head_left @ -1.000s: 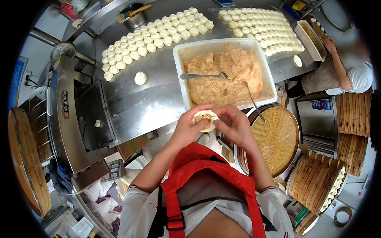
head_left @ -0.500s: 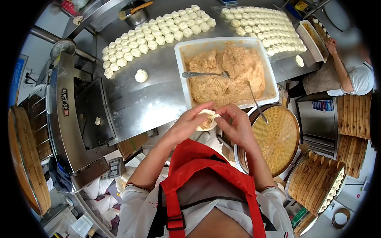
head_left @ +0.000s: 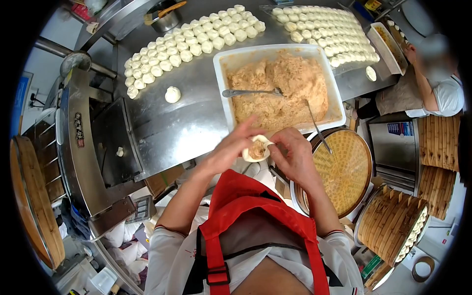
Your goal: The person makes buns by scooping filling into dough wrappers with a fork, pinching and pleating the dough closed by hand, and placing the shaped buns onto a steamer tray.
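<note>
In front of my apron I hold a half-formed bun [head_left: 257,149], a white dough wrapper whose top gapes over pinkish-tan filling. My left hand [head_left: 230,148] grips its left side, with a finger stretched up above the dough. At the opposite rim, the thumb and fingers of my right hand [head_left: 295,153] pinch the edge of the dough. Just beyond my hands stands a white tub [head_left: 222,98] of the same ground filling [head_left: 285,105]. A metal spoon [head_left: 250,92] lies across the filling, and a second long-handled utensil [head_left: 318,128] leans out over the near edge.
Rows of shaped buns [head_left: 196,42] cover the back of the steel table [head_left: 172,128], and one bun [head_left: 172,94] sits apart. More buns [head_left: 327,32] fill the far right. A round steamer tray [head_left: 344,172] and stacked bamboo steamers [head_left: 388,226] stand right. A co-worker [head_left: 427,93] works beyond.
The wrapper has turned and its mouth faces up more widely, showing more filling. My left fingers have lifted and spread somewhat; my right hand stays at the rim.
</note>
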Demonstrator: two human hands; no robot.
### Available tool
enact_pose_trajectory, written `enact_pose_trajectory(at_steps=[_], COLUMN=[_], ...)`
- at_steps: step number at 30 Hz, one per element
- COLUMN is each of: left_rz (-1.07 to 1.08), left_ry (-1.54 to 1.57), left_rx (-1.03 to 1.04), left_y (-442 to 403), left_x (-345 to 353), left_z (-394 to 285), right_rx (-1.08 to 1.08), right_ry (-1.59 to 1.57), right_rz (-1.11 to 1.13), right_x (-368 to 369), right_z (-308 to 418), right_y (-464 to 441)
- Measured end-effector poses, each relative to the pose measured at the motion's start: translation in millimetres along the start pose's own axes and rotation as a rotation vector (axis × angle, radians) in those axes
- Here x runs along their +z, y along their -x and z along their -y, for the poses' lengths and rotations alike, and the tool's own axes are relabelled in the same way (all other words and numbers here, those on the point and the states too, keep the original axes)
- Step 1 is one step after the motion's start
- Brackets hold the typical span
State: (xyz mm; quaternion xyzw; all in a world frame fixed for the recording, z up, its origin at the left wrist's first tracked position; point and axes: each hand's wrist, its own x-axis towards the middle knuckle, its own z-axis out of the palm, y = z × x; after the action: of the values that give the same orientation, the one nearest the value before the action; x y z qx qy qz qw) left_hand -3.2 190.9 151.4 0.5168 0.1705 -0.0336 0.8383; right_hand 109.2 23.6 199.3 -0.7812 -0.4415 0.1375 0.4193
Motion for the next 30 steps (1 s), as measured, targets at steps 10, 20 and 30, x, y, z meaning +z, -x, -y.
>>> enact_pose_trajectory(at_steps=[10,20,30], left_rz=[-0.161,-0.108,-0.1], left_ry=[0.304,-0.087,0.271], left_rx=[0.021,-0.006,-0.051], left_y=[7,13,17], left_x=[29,28,18], left_z=[29,22,27], right_rx=[-0.004,0.095,0.209], right_ry=[0.067,0.022,0.768], right_rz=[-0.17,0.073,-0.242], right_x=[2,-12,-54], right_z=[12,13,-27], right_y=[-2,18,17])
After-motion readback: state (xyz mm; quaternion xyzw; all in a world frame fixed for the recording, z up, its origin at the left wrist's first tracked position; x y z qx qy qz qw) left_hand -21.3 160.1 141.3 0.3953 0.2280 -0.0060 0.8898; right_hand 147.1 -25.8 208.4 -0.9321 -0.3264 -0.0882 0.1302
